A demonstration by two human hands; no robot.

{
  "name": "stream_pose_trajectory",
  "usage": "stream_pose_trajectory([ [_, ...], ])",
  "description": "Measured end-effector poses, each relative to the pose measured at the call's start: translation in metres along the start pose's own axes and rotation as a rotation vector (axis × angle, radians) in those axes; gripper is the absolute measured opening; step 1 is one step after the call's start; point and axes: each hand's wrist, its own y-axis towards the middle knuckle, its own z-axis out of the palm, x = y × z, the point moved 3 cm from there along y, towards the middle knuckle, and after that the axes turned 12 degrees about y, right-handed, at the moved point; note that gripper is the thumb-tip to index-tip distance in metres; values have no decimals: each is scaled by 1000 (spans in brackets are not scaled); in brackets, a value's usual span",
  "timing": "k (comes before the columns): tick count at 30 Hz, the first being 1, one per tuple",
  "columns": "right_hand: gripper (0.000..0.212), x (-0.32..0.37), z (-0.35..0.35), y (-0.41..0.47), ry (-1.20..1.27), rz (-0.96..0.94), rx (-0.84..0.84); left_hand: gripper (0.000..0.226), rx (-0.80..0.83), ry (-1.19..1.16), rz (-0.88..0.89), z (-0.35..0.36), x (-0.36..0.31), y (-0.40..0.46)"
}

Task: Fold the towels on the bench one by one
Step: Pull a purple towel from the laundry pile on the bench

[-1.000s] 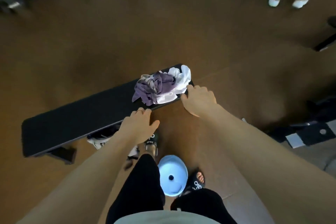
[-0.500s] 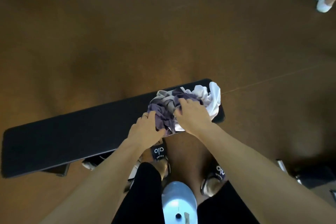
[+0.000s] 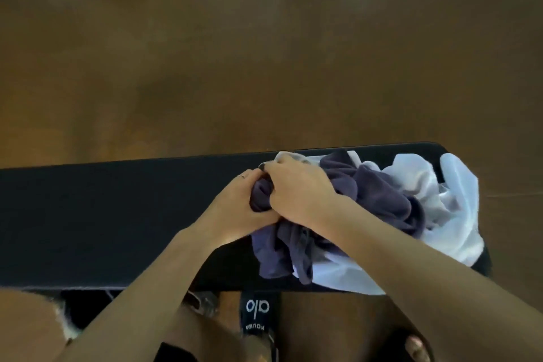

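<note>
My left hand (image 3: pixel 235 209) is clenched around a bunch of the purple towel (image 3: pixel 379 200), fingers wrapped over the cloth. My right hand (image 3: pixel 296 191) is closed on the same towel, touching the left, fingertips also on a pale fabric edge. The towel pile, purple over white towel (image 3: pixel 452 214), lies crumpled at the right end of the black bench (image 3: pixel 102 220).

Left hand (image 3: pixel 235 209) and right hand (image 3: pixel 296 194) touch, fingers curled closed.
</note>
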Motion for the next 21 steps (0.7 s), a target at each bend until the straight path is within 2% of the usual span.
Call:
stream_pose_trajectory([
  [3, 19, -3, 3, 12, -44, -37, -66, 52, -22, -56, 73, 3, 7, 10],
  [8, 19, -4, 3, 3, -4, -59, -141, 26, -100, -24, 167, 7, 15, 5],
  [13, 18, 4, -2, -19, 155, -14, -213, 39, -197, -6, 268, -3, 9, -16],
  [16, 17, 13, -5, -34, 268, 8, -244, 29, -246, -105, 266, -11, 8, -33],
  [21, 19, 37, 0, -56, 408, 48, -346, 28, -377, -211, 285, -32, 10, -64],
])
